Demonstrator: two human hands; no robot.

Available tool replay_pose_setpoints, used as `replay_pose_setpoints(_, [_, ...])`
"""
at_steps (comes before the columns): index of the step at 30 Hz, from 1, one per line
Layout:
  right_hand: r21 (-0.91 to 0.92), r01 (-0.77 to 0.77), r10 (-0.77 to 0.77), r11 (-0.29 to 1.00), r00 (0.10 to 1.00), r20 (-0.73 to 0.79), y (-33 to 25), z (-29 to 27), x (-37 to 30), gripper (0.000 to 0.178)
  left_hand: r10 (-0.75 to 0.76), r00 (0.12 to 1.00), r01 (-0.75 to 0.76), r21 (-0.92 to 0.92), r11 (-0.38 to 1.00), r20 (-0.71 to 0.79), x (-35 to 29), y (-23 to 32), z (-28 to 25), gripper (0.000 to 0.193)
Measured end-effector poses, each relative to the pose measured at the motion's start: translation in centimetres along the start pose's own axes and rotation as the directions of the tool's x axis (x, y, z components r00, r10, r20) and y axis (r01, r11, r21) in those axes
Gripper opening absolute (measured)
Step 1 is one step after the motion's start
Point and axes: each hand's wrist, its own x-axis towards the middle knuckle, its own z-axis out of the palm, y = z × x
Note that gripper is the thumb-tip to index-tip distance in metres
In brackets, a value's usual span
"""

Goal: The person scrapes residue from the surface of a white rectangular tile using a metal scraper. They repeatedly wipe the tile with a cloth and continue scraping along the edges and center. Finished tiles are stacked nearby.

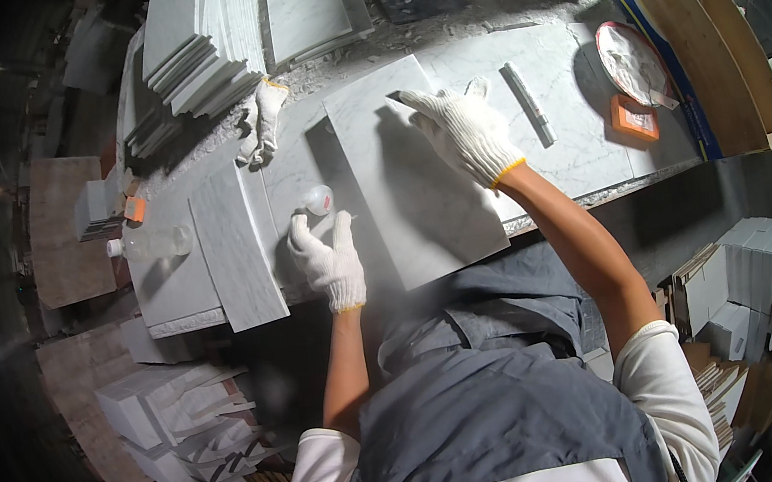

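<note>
My left hand [329, 265], in a white knit glove, has its thumb and a finger on either side of a small translucent plastic bottle [316, 199] with a red mark. My right hand [469, 132], gloved alike, is over a large grey-veined white marble tile [405, 196], fingers drawn together. A small dark tip juts from its far left end; what it belongs to is hidden. The tile's near edge reaches past the bench edge by my body. Left of the bottle lies a narrower marble tile [237, 253]. A white marker pen [531, 105] lies right of my right hand.
Stacked tiles [208, 56] stand at the far left, a spare glove [263, 122] before them. A clear bottle [158, 243] lies at the left. Right are a round tub of white paste [630, 61], an orange box [634, 117] and an open cardboard box [702, 43].
</note>
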Motion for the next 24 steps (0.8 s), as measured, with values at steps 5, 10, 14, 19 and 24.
replay_pose_setpoints(5, [-0.108,-0.063,0.092,0.992,0.951,0.297,-1.5,-1.7,0.7,0.035,-0.045,0.999,0.046,0.048,0.998,-0.002,1.5,0.9,1.1,0.067])
replay_pose_setpoints(10, [0.083,-0.108,0.070,0.991,0.926,0.370,0.1,-1.9,-2.0,0.039,-0.052,0.998,0.051,-0.030,0.998,-0.021,2.9,0.5,1.9,0.053])
replay_pose_setpoints(14, [0.394,-0.189,0.213,0.900,0.977,-0.017,2.0,1.1,-4.1,0.047,-0.095,0.995,0.098,-0.304,0.948,0.027,3.6,1.0,2.3,0.045])
replay_pose_setpoints(19, [0.354,-0.128,0.230,0.926,0.938,-0.261,3.6,1.7,-6.9,0.052,0.142,0.983,-0.077,-0.449,0.890,0.113,5.2,4.1,2.5,0.042])
replay_pose_setpoints(24, [0.392,-0.310,0.353,0.866,0.934,-0.043,3.8,1.2,-7.8,0.047,0.544,0.834,-0.551,0.192,0.812,0.095,7.6,6.7,3.3,0.050])
